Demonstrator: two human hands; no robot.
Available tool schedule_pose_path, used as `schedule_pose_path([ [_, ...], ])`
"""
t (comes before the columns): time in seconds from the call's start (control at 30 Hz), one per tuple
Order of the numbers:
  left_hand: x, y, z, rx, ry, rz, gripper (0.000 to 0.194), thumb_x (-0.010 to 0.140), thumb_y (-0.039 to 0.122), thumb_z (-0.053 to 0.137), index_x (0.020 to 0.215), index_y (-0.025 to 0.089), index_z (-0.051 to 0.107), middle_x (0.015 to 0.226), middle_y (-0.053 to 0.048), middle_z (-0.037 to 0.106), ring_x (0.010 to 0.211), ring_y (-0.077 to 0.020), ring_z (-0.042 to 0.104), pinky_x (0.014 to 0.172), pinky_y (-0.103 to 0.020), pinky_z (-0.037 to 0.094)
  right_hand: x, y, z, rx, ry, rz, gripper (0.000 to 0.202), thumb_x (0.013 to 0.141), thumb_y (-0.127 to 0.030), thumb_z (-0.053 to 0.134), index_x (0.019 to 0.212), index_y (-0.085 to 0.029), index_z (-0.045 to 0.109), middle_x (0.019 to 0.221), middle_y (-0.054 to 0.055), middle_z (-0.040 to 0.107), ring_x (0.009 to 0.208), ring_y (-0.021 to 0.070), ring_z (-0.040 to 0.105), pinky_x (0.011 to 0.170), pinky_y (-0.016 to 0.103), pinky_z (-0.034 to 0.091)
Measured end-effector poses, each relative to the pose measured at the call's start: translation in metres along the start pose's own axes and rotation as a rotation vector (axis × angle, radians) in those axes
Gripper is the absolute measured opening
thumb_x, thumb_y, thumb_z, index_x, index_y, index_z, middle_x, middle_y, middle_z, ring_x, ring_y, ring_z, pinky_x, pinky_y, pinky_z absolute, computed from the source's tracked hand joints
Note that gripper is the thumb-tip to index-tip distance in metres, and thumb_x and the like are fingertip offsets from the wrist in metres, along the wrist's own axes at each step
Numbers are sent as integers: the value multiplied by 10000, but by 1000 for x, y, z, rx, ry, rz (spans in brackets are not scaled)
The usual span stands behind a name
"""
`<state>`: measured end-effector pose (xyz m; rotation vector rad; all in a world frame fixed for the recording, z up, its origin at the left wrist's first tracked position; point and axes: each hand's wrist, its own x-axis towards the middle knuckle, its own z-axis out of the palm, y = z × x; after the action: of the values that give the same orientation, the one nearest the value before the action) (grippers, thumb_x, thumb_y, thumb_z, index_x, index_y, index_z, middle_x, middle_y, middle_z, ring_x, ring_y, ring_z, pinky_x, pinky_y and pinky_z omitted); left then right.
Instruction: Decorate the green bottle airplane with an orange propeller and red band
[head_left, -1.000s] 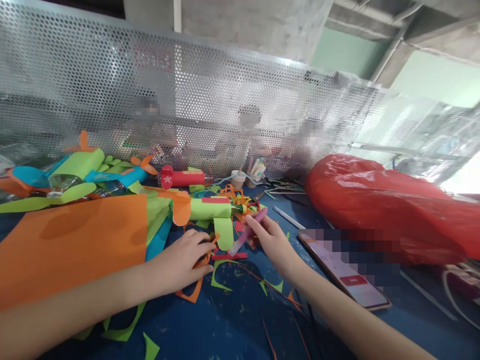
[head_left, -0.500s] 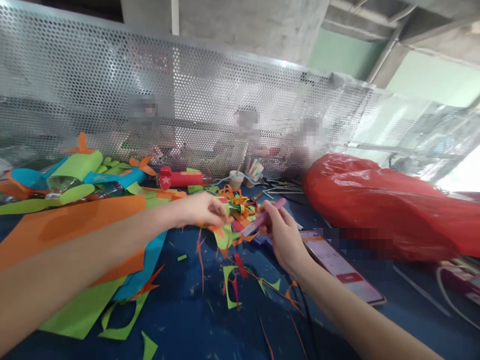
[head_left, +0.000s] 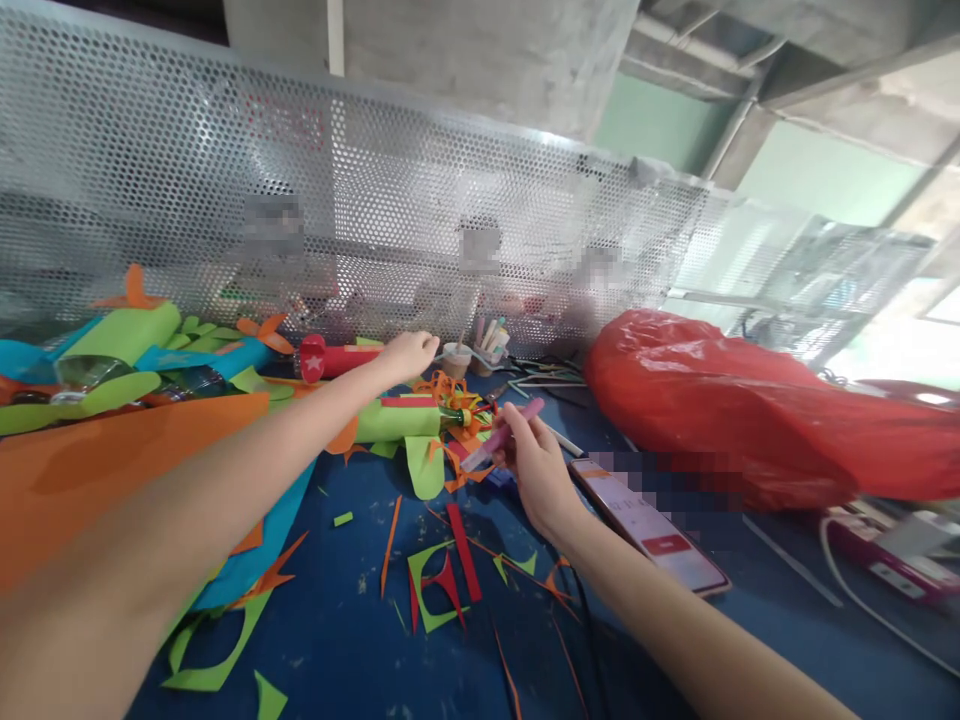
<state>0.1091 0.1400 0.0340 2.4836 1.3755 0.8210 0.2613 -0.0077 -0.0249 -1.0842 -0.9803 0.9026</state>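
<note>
My right hand (head_left: 536,470) is closed around a slim purple stick-shaped tool (head_left: 499,437) with a paler lower end, tilted down to the left. My left hand (head_left: 411,355) reaches away over the table with its fingers curled together; what they hold, if anything, is hidden. Just right of it is a small cup (head_left: 456,358) with a brush-like stick standing in it. Below the left hand lies a bottle wrapped in green paper (head_left: 397,420) with a red strip and a yellow cap. A rounded green paper flap (head_left: 425,467) hangs from its near side. Neither hand touches this bottle.
Several paper-covered bottles (head_left: 124,335) lie at the left beside orange sheets (head_left: 135,460). Paper scraps (head_left: 439,590) are scattered in front. A phone (head_left: 652,530) and red plastic bag (head_left: 712,410) are on the right. Markers (head_left: 491,340) stand before a perforated metal screen (head_left: 405,180).
My left hand has moved from the green-wrapped bottle's paper flap up and away, close to the cup. My right hand keeps hold of the purple tool. The view has shifted slightly right.
</note>
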Motion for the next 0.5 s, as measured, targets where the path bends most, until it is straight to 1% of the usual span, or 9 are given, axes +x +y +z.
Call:
schedule_pose_path([
  [0.03, -9, 1, -4, 26, -4, 32, 318, 930, 324, 586, 1205, 165, 568, 1207, -92, 597, 1007, -234, 620, 839, -441, 535, -1, 0, 1, 0, -23, 11, 372, 732, -558, 664, 766, -203, 559, 580, -53, 534, 473, 112, 488, 489, 254, 414],
  [0.1, -35, 5, -8, 64, -40, 135, 211, 949, 189, 473, 1010, 125, 665, 991, -101, 673, 958, -252, 633, 880, -438, 500, -3, 1, 2, 8, -54, 29, 387, 736, -574, 658, 781, -203, 556, 587, -48, 556, 482, 120, 519, 523, 264, 448],
  [0.13, -50, 7, -7, 76, -84, 202, 194, 903, 126, 496, 945, 140, 685, 940, -86, 685, 939, -244, 637, 885, -411, 495, -3, 1, 3, 18, -58, 33, 388, 738, -576, 657, 782, -206, 549, 586, -48, 559, 486, 122, 527, 529, 266, 457],
  [0.23, -98, 10, 2, 103, -217, 373, 200, 824, 62, 531, 855, 151, 707, 970, -100, 695, 998, -259, 626, 926, -399, 476, -1, 3, 2, 33, -20, 39, 378, 740, -568, 660, 776, -213, 535, 591, -49, 545, 502, 123, 528, 511, 257, 453],
  [0.3, -124, 13, 11, 112, -278, 443, 173, 823, 118, 566, 918, 132, 710, 1032, -142, 696, 1065, -309, 605, 954, -455, 459, 2, 4, 0, 7, 19, 45, 373, 739, -568, 657, 768, -217, 536, 602, -43, 531, 507, 126, 512, 481, 253, 435],
  [0.37, -143, 17, 17, 70, -346, 520, 350, 835, 240, 617, 1178, 178, 637, 1244, -120, 643, 1198, -303, 545, 1032, -453, 413, 5, 5, -2, -28, 36, 40, 365, 746, -572, 645, 760, -225, 535, 601, -34, 512, 503, 132, 492, 456, 258, 417],
  [0.4, -150, 19, 18, -35, -437, 560, 452, 869, 257, 578, 1316, 210, 538, 1349, -103, 582, 1244, -281, 520, 1049, -440, 404, 6, 6, -3, -41, 36, 34, 360, 754, -575, 635, 757, -230, 531, 591, -32, 498, 496, 135, 481, 447, 262, 409],
  [0.43, -154, 21, 20, -137, -502, 549, 497, 907, 280, 531, 1396, 251, 448, 1407, -80, 538, 1272, -250, 503, 1052, -411, 411, 7, 5, -4, -49, 34, 27, 353, 765, -576, 622, 756, -236, 527, 581, -30, 483, 488, 138, 470, 442, 267, 404],
  [0.5, -157, 22, 22, -230, -490, 502, 509, 928, 309, 498, 1424, 258, 394, 1431, -83, 511, 1290, -242, 487, 1063, -415, 405, 7, 4, -5, -60, 31, 13, 340, 784, -575, 599, 757, -245, 519, 577, -27, 466, 478, 143, 457, 438, 276, 399],
])
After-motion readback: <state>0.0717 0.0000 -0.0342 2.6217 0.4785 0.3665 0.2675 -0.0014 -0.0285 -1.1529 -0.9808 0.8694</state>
